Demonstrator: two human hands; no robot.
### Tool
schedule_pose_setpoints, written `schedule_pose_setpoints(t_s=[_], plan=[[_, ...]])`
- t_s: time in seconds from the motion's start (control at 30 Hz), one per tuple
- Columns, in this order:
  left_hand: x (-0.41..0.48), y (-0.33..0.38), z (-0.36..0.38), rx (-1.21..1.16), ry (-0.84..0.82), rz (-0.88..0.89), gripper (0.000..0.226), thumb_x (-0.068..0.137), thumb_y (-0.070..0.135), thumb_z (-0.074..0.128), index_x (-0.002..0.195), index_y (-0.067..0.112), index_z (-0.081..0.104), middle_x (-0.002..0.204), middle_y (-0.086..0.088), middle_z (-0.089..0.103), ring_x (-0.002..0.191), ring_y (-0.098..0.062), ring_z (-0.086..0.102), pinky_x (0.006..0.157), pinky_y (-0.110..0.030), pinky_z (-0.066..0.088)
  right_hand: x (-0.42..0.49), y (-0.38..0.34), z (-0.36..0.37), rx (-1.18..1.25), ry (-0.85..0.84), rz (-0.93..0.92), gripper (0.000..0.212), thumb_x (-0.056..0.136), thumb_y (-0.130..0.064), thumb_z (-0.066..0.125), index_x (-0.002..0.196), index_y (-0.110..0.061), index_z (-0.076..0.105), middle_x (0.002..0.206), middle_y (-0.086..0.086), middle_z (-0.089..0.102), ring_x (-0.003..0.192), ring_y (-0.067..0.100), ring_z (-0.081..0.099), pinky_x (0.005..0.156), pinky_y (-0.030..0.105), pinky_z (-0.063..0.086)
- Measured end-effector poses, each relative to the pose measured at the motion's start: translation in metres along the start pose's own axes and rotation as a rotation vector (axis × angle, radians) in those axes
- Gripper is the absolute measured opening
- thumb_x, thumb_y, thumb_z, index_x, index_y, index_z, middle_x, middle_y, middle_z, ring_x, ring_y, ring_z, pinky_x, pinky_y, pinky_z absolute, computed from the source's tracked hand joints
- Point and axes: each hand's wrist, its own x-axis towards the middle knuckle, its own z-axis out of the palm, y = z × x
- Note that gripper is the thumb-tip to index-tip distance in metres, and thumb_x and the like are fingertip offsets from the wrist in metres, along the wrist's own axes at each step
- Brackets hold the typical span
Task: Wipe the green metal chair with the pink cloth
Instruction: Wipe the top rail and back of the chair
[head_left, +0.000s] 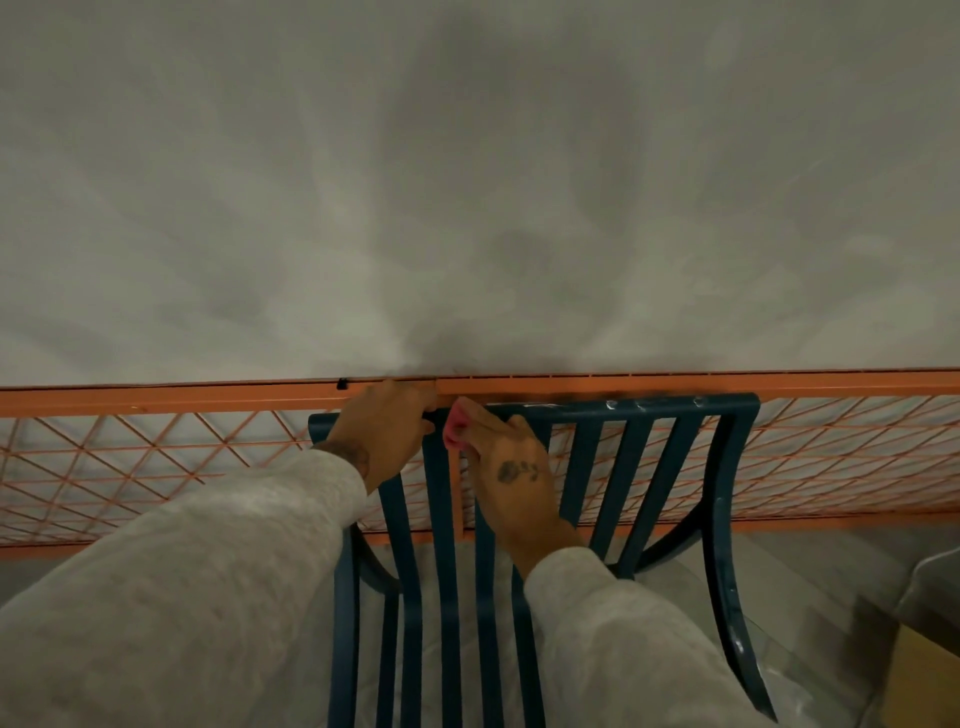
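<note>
The dark green metal chair stands in front of me with its slatted back against an orange fence. My left hand grips the chair's top rail near its left end. My right hand holds the pink cloth bunched against the top rail and the upper end of a back slat, just right of the left hand. Only a small fold of the cloth shows past the fingers. Pale scuffs mark the top rail to the right.
An orange metal mesh fence with a solid top bar runs across behind the chair. A grey wall fills the upper view. A cardboard box corner and a grey object sit at the lower right.
</note>
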Motion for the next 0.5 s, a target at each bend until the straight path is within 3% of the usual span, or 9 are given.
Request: schedule_pose_setpoints(t_s=[0.17, 0.23, 0.3, 0.4, 0.5], plan=[[0.002, -0.001, -0.001, -0.018, -0.016, 0.014, 0.019, 0.095, 0.023, 0.057, 0.110, 0.016, 0.066, 0.097, -0.003, 0.069, 0.077, -0.016, 0.059, 0.067, -0.025, 0.044, -0.009, 0.032, -0.027, -0.061, 0.031, 0.035, 0.032, 0.071, 0.017, 0.075, 0.087, -0.011, 0.077, 0.099, 0.006, 0.076, 0.080, 0.026, 0.072, 0.079, 0.032, 0.058], [0.001, -0.002, 0.000, -0.017, -0.027, 0.009, 0.017, 0.095, 0.023, 0.056, 0.107, 0.016, 0.066, 0.096, -0.002, 0.069, 0.078, -0.016, 0.061, 0.067, -0.024, 0.044, -0.010, 0.034, -0.042, 0.047, 0.046, 0.074, 0.026, 0.079, 0.013, 0.071, 0.088, -0.011, 0.078, 0.100, -0.007, 0.076, 0.092, 0.004, 0.070, 0.095, 0.011, 0.045], [0.001, -0.004, 0.001, -0.024, -0.021, -0.001, 0.018, 0.096, 0.025, 0.055, 0.108, 0.016, 0.066, 0.097, -0.001, 0.069, 0.080, -0.016, 0.062, 0.068, -0.025, 0.047, -0.010, 0.034, -0.059, 0.282, -0.020, 0.239, 0.027, 0.092, 0.002, 0.063, 0.100, -0.020, 0.077, 0.104, -0.028, 0.066, 0.102, -0.020, 0.058, 0.099, 0.000, 0.037], [-0.001, 0.003, 0.001, -0.059, 0.016, 0.037, 0.024, 0.096, 0.027, 0.054, 0.117, 0.023, 0.065, 0.105, 0.002, 0.069, 0.087, -0.016, 0.064, 0.075, -0.028, 0.054, -0.012, 0.045, -0.072, 0.530, 0.025, 0.532, 0.028, 0.096, -0.016, 0.065, 0.109, -0.040, 0.069, 0.103, -0.040, 0.061, 0.095, -0.026, 0.056, 0.084, 0.001, 0.047], [0.003, 0.021, 0.009, -0.086, 0.034, 0.106, 0.025, 0.097, 0.023, 0.051, 0.119, 0.022, 0.064, 0.108, 0.002, 0.068, 0.094, -0.017, 0.063, 0.078, -0.030, 0.052, -0.008, 0.051, -0.078, 0.550, 0.086, 0.621, 0.024, 0.098, -0.019, 0.061, 0.118, -0.030, 0.069, 0.105, -0.028, 0.063, 0.081, -0.024, 0.058, 0.063, -0.002, 0.045]])
